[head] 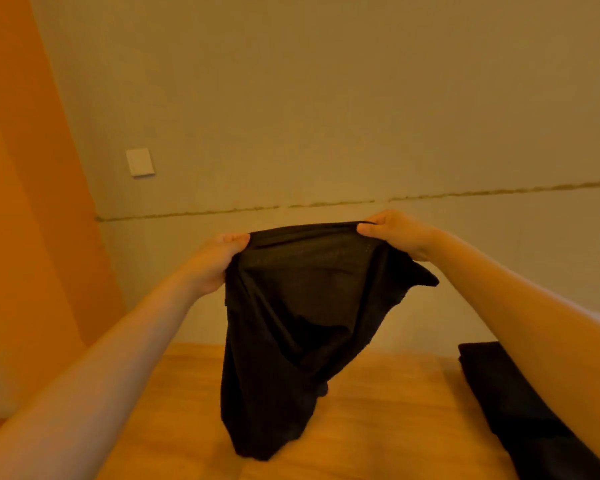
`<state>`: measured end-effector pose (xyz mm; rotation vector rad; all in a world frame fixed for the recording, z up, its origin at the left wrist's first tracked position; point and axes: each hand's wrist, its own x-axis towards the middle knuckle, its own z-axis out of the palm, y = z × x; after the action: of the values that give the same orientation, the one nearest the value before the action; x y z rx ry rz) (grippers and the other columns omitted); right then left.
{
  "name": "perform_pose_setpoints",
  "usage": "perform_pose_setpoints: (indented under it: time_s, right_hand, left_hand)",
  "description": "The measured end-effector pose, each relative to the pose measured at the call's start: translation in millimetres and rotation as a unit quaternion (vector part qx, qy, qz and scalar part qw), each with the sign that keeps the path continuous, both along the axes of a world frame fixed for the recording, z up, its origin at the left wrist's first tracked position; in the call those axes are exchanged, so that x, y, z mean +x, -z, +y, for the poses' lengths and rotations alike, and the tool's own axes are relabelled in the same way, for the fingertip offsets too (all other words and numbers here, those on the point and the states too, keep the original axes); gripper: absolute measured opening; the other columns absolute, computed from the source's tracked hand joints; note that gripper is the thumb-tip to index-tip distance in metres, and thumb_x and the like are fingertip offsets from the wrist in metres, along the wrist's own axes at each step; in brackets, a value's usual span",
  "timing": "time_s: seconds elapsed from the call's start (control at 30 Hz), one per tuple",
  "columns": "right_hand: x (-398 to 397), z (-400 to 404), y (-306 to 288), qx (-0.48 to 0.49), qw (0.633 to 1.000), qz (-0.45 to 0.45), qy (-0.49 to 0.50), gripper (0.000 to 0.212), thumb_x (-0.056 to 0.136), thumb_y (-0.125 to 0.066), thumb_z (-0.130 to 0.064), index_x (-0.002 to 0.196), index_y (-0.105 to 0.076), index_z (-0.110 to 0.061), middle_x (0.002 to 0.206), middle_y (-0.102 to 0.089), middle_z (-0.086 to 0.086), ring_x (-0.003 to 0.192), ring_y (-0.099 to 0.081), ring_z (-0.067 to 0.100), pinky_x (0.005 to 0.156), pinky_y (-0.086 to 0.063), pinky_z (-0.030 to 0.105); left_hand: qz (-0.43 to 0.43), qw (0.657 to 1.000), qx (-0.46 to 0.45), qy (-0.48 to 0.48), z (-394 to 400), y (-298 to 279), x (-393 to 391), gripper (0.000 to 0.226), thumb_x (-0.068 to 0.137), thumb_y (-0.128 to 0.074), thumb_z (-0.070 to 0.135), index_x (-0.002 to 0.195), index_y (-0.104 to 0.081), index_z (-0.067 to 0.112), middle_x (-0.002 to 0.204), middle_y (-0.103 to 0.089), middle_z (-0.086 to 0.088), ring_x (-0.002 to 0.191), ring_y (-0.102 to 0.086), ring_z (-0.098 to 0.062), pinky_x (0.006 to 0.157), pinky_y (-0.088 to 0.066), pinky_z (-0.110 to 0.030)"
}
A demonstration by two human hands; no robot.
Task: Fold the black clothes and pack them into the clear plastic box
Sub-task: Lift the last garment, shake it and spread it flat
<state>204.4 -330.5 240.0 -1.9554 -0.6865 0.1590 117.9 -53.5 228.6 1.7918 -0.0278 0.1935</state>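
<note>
The garment hangs above the table, its lower end reaching the tabletop. The left hand holds its upper left corner, the right hand its upper right. Right of the garment, a folded cloth lies on the table. A wall switch sits up left, behind.

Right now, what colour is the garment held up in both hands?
Black, plain, slightly sheer near the top; the garment shows best in the head view.
</note>
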Motion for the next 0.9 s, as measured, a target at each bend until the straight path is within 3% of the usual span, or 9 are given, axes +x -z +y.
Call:
perform_pose_setpoints:
  time_s: [0.1, 0.23, 0.3, 0.4, 0.5, 0.6, 0.7, 0.83, 0.9]
  right_hand:
    - [4, -12, -18, 0.030, 1.000, 0.009, 0.001, 0.028, 0.097, -0.045, -0.024, 0.081, -0.065, -0.011, 0.072, -0.066, 0.001, 0.062, -0.065, 0.011, 0.054, -0.050, 0.019]
    - [9, -28, -40, 0.004, 0.998, -0.038, 0.053, 0.027, 0.097, -0.044, -0.025, 0.081, -0.063, -0.012, 0.077, -0.061, 0.005, 0.069, -0.059, 0.015, 0.061, -0.047, 0.023]
    - [11, -38, -47, 0.010, 0.994, -0.069, 0.080, 0.026, 0.096, -0.046, -0.025, 0.082, -0.064, -0.013, 0.077, -0.061, 0.006, 0.072, -0.059, 0.018, 0.064, -0.047, 0.027]
    - [13, -53, -51, 0.014, 0.986, -0.119, 0.114, 0.026, 0.096, -0.047, -0.025, 0.078, -0.063, -0.013, 0.073, -0.061, 0.006, 0.067, -0.058, 0.017, 0.060, -0.046, 0.025]
    - [13, -59, -53, -0.010, 0.985, -0.134, 0.109, 0.027, 0.096, -0.048, -0.025, 0.079, -0.064, -0.012, 0.074, -0.062, 0.006, 0.066, -0.059, 0.015, 0.062, -0.046, 0.026]
    - [10, -60, -57, -0.069, 0.987, -0.124, 0.081, 0.027, 0.094, -0.052, -0.025, 0.072, -0.062, -0.012, 0.070, -0.060, 0.002, 0.064, -0.056, 0.013, 0.061, -0.044, 0.023]
    - [5, -55, -62, -0.111, 0.989, -0.092, 0.028, 0.020, 0.089, -0.059, -0.020, 0.073, -0.061, -0.010, 0.070, -0.059, 0.002, 0.064, -0.057, 0.013, 0.059, -0.047, 0.022]
    - [-3, -30, -63, -0.121, 0.989, -0.074, -0.028, 0.016, 0.090, -0.059, -0.025, 0.084, -0.068, -0.013, 0.081, -0.067, 0.001, 0.075, -0.065, 0.013, 0.065, -0.051, 0.023]
    - [-6, -11, -60, -0.122, 0.988, -0.085, -0.040, 0.025, 0.092, -0.054, -0.028, 0.086, -0.066, -0.007, 0.082, -0.065, 0.003, 0.074, -0.064, 0.014, 0.066, -0.051, 0.023]
  left_hand:
    - [-0.023, 0.996, -0.084, 0.000, -4, -15, 1, 0.025, 0.098, -0.044, 0.023, 0.089, -0.065, 0.013, 0.072, -0.072, 0.001, 0.066, -0.068, -0.011, 0.065, -0.053, -0.025]
    - [0.009, 0.984, 0.166, 0.063, -2, -31, -3, 0.011, 0.087, -0.060, 0.017, 0.093, -0.069, 0.015, 0.088, -0.072, -0.002, 0.079, -0.069, -0.012, 0.066, -0.054, -0.021]
    - [0.020, 0.974, 0.218, 0.053, 6, -36, -3, 0.014, 0.087, -0.060, 0.018, 0.097, -0.070, 0.016, 0.091, -0.072, -0.001, 0.084, -0.068, -0.011, 0.066, -0.052, -0.019]
    - [-0.010, 0.990, 0.136, 0.040, 18, -41, -1, 0.023, 0.096, -0.046, 0.017, 0.106, -0.065, 0.010, 0.101, -0.069, -0.006, 0.094, -0.064, -0.017, 0.076, -0.050, -0.024]
    - [-0.027, 0.998, 0.052, 0.000, 17, -42, 0, 0.028, 0.100, -0.038, 0.020, 0.096, -0.064, 0.012, 0.088, -0.070, 0.000, 0.087, -0.062, -0.015, 0.071, -0.048, -0.024]
    - [-0.017, 0.992, 0.100, -0.074, 12, -40, 4, 0.030, 0.102, -0.035, 0.024, 0.091, -0.062, 0.016, 0.093, -0.064, -0.004, 0.087, -0.059, -0.017, 0.072, -0.044, -0.027]
    - [0.020, 0.979, 0.161, -0.123, 15, -36, 8, 0.028, 0.101, -0.038, 0.026, 0.095, -0.060, 0.009, 0.106, -0.063, -0.010, 0.097, -0.057, -0.022, 0.089, -0.041, -0.036]
    - [-0.055, 0.997, 0.034, -0.047, -8, -35, 8, 0.029, 0.087, -0.062, 0.038, 0.101, -0.066, 0.013, 0.110, -0.066, -0.002, 0.113, -0.057, -0.020, 0.095, -0.041, -0.034]
    - [-0.074, 0.996, 0.048, 0.033, -37, -33, 11, 0.040, 0.081, -0.066, 0.042, 0.111, -0.065, 0.015, 0.115, -0.066, 0.003, 0.115, -0.056, -0.011, 0.101, -0.037, -0.031]
